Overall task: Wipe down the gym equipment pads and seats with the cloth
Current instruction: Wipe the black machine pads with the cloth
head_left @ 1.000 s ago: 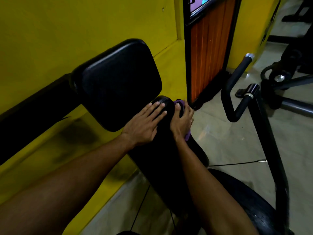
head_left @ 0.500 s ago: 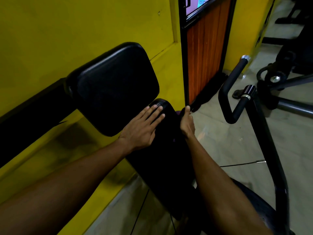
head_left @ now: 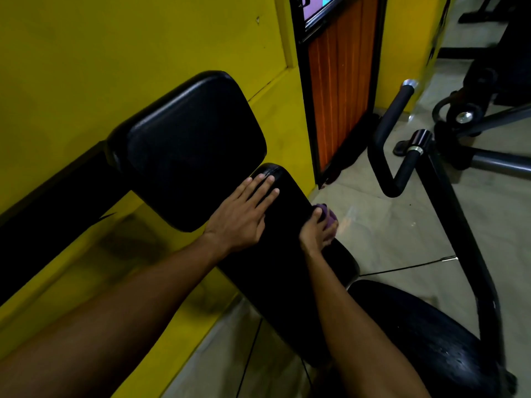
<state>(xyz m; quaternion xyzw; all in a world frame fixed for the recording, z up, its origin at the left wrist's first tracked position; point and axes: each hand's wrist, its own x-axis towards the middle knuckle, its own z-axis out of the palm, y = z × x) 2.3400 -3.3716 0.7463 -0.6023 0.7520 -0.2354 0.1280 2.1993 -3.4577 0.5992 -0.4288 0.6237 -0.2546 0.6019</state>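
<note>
Cloth: the purple cloth [head_left: 327, 216] is bunched up in the right hand [head_left: 317, 234], on the right side edge of the long black pad [head_left: 287, 254].
Right hand grip: the fingers are curled shut around the cloth, and only a bit of purple pokes out above the knuckles.
What changed: a second ago this hand was up near the far tip of the pad. Half a second ago it slid over the edge and the cloth was almost hidden. Now it is lower down the side, closer to the person, and the cloth shows again.
What that means: the hand is rubbing down the pad's side, so I think the top end is done and the side is being cleaned now.
Left hand: the left hand [head_left: 244, 216] lies flat and open on top of the pad, across from the cloth hand. It holds nothing and has stayed in the same spot.
Other pads: the big square pad [head_left: 189, 145] sits just past the left hand's fingertips. The round seat [head_left: 416, 334] is below the cloth hand. Both likely need a wipe too.
Farther out: a black handle bar [head_left: 399, 133] stands to the right of the grip, well apart.
</note>
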